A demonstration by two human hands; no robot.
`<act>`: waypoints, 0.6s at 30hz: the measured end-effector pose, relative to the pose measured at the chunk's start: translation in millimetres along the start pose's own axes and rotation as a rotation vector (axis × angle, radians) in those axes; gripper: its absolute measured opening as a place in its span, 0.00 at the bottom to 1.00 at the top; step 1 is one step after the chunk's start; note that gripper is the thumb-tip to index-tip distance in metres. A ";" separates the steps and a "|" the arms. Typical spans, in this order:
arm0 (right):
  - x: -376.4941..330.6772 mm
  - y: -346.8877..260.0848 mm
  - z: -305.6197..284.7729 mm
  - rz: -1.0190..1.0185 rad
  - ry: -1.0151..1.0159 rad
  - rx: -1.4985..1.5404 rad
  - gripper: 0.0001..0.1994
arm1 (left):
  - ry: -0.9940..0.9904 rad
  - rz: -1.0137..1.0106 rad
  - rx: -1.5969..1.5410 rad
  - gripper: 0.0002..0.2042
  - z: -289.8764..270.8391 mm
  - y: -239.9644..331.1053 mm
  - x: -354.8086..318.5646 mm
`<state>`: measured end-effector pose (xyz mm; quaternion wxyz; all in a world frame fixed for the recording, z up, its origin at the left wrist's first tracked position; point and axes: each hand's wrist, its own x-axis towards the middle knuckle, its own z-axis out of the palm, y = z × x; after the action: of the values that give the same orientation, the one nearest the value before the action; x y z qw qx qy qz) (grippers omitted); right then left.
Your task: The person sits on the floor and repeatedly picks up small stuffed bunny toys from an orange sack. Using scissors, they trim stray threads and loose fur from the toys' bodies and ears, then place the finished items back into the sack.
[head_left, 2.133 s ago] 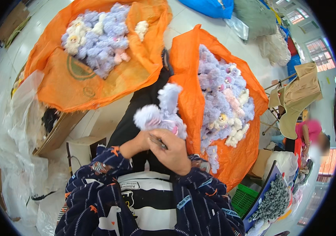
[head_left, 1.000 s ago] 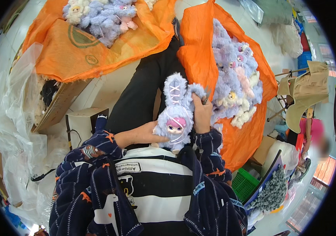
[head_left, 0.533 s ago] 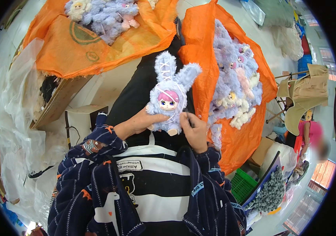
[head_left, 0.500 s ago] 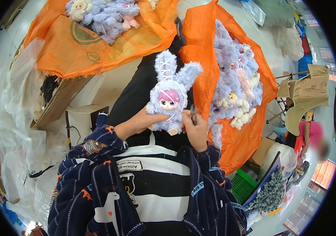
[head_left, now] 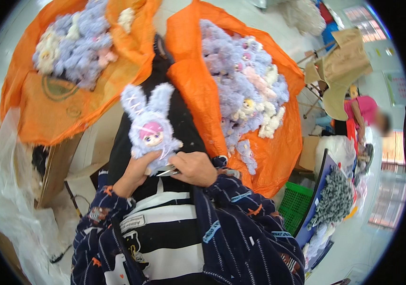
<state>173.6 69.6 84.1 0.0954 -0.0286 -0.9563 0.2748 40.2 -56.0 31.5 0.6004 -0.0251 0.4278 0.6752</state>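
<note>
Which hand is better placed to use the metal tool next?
Probably the right hand: it holds the metal tool close to the plush toy, which the left hand grips.

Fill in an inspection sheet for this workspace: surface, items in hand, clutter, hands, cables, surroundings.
Surface: lap in black trousers, pale floor beyond.
Items in hand: lilac plush doll with pink hair; bladed metal tool near its lower end.
Clutter: two orange sacks holding plush toys; clear plastic sheeting at left; green basket at right.
Hands: left hand grips the doll; right hand holds the tool.
Cables: dark cord or strap at lower left; cannot tell which.
Surroundings: person in a pink top at right, near brown cloth on a frame.
</note>
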 end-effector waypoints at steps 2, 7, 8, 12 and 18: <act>-3.8 7.4 11.6 0.043 0.045 0.000 0.15 | 0.050 0.038 0.052 0.19 -3.7 -5.9 4.1; -3.1 14.0 23.2 0.493 0.305 0.282 0.13 | 0.084 0.201 0.147 0.21 1.5 -6.0 8.5; -2.9 19.1 31.2 0.585 0.326 0.398 0.13 | 0.088 0.249 0.186 0.21 0.4 -6.8 8.0; -5.4 26.3 25.7 1.032 0.122 1.113 0.18 | 0.102 0.284 0.407 0.22 -0.9 -7.2 15.2; -26.0 101.1 -12.8 1.000 0.519 0.507 0.19 | 0.191 0.419 0.020 0.27 -7.8 80.5 45.0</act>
<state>201.8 159.2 36.7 0.1883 -0.5159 -0.6777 0.4889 -43.0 -18.2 46.0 0.4043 0.0063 0.4850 0.7754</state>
